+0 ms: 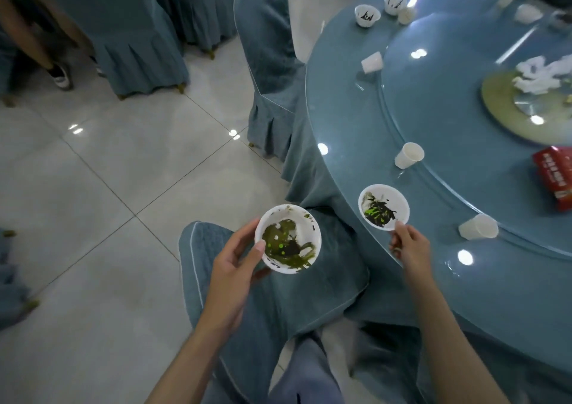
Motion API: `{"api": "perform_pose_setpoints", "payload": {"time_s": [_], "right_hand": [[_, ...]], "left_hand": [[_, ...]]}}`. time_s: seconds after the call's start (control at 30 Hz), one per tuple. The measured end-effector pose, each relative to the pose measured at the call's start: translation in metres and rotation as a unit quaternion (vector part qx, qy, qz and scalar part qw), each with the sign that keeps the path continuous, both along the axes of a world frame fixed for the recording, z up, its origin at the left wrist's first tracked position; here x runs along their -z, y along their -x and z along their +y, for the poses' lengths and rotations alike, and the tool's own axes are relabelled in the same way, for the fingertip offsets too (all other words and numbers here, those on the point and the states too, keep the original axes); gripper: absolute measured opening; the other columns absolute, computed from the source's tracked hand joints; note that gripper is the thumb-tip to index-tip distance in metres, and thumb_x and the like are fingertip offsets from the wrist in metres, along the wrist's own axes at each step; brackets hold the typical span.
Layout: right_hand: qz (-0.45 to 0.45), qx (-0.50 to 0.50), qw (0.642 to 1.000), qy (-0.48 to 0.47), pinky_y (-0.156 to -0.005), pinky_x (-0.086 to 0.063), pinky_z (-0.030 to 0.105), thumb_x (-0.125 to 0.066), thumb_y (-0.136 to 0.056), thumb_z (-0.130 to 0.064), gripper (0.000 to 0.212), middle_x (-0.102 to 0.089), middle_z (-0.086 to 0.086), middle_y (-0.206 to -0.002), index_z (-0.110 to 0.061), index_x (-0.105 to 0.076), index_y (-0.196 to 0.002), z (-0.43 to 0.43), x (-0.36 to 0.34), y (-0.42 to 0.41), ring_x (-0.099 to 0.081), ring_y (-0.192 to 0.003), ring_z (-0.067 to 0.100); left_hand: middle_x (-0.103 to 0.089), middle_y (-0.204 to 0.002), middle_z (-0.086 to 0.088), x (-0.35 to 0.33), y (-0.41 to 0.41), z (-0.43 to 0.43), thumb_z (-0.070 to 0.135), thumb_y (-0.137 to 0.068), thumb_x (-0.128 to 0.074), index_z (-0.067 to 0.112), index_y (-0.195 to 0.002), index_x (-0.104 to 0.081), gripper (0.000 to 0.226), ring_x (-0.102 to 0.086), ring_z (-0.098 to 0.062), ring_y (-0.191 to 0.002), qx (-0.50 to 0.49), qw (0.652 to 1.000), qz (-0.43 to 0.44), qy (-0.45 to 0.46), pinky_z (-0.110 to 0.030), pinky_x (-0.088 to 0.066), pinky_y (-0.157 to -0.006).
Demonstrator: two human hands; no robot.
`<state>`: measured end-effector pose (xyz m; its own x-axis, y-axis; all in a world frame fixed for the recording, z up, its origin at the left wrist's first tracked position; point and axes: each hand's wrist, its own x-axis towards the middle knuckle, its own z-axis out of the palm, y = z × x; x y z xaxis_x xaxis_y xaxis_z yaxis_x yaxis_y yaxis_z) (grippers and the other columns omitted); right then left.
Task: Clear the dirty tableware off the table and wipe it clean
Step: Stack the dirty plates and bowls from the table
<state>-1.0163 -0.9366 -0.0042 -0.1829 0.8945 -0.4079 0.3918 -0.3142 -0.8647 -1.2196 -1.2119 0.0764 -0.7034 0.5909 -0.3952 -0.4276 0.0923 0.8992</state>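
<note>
1. Head view: left hand [230, 267] grips a round white plastic bowl smeared with green and dark residue [288, 238], thumb on the near rim, fingers curled under it. This bowl is off the table, above a blue-covered chair [278, 304].
2. Right hand [408, 246] pinches the near rim of a second white bowl with dark and green residue [383, 207], thumb on top. It sits over the edge of the round glass-topped table with blue cloth [340, 109]; can't tell whether it is resting or lifted.
3. Bowl count: 2 held, plus 2 smaller white bowls with dark marks [367, 16], far beyond the right hand at the table edge.
4. White disposable cups [409, 155]: 3 lying tipped. One is just right of the right hand, one beyond it, one further beyond. About 3 more whitish shapes sit at the far side, too blurred to be sure.
5. Glass turntable [448, 125], beyond and right of the right hand, carries 1 yellow-green plate [501, 106] with crumpled white tissue [541, 72] on it.
6. 1 red printed packet [554, 181] lies right of the right hand.
7. Second blue-covered chair [269, 63] stands far beyond the left hand.
</note>
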Motion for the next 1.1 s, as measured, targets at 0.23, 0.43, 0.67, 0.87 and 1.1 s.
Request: {"api": "perform_pose_setpoints", "payload": {"time_s": [0.23, 0.43, 0.67, 0.87, 1.1], "right_hand": [[0.083, -0.012, 0.996, -0.032, -0.054, -0.035, 0.026, -0.054, -0.106, -0.029, 0.032, -0.046, 0.001, -0.061, -0.013, -0.059, -0.079, -0.124, -0.086, 0.079, -0.045, -0.054, 0.012], [0.145, -0.133, 0.98, -0.029, -0.055, -0.036, 0.026, -0.053, -0.107, -0.027, 0.034, -0.041, 0.002, -0.06, -0.015, -0.054, -0.076, -0.203, -0.117, 0.155, -0.045, -0.056, 0.017], [0.155, -0.267, 0.951, 0.018, -0.06, -0.041, 0.026, -0.053, -0.106, -0.027, 0.031, -0.043, 0.005, -0.062, -0.013, -0.059, -0.079, -0.237, -0.123, 0.205, -0.043, -0.059, 0.019], [0.118, -0.313, 0.942, 0.022, -0.064, -0.047, 0.033, -0.053, -0.107, -0.027, 0.035, -0.058, 0.01, -0.063, -0.012, -0.06, -0.077, -0.218, -0.105, 0.255, -0.052, -0.06, 0.024], [0.114, -0.267, 0.957, 0.021, -0.064, -0.05, 0.028, -0.056, -0.105, -0.026, 0.038, -0.059, 0.008, -0.066, 0.003, -0.059, -0.08, -0.168, -0.082, 0.314, -0.056, -0.062, 0.021]], "left_hand": [[-0.067, -0.129, 0.014, -0.029, 0.056, -0.077, 0.024, -0.1, -0.066, 0.037, -0.131, -0.067, 0.034, -0.062, -0.021, -0.125, 0.012, 1.0, -0.002, -0.008, -0.04, -0.064, -0.084], [-0.067, -0.128, 0.014, -0.032, 0.106, -0.128, 0.024, -0.1, -0.065, 0.038, -0.131, -0.067, 0.033, -0.062, -0.023, -0.123, -0.031, 0.999, -0.001, -0.014, -0.036, -0.064, -0.079], [-0.066, -0.13, 0.016, -0.032, 0.153, -0.15, 0.029, -0.102, -0.062, 0.04, -0.134, -0.064, 0.033, -0.065, -0.017, -0.121, -0.037, 0.999, 0.035, -0.015, -0.033, -0.063, -0.078], [-0.067, -0.129, 0.018, -0.02, 0.203, -0.121, 0.026, -0.103, -0.06, 0.038, -0.134, -0.064, 0.033, -0.066, -0.007, -0.117, -0.002, 0.999, 0.043, -0.023, -0.034, -0.063, -0.078], [-0.068, -0.128, 0.019, -0.019, 0.28, -0.045, 0.023, -0.105, -0.057, 0.037, -0.134, -0.064, 0.033, -0.066, -0.006, -0.117, 0.09, 0.994, 0.06, -0.004, -0.032, -0.063, -0.077]]}}
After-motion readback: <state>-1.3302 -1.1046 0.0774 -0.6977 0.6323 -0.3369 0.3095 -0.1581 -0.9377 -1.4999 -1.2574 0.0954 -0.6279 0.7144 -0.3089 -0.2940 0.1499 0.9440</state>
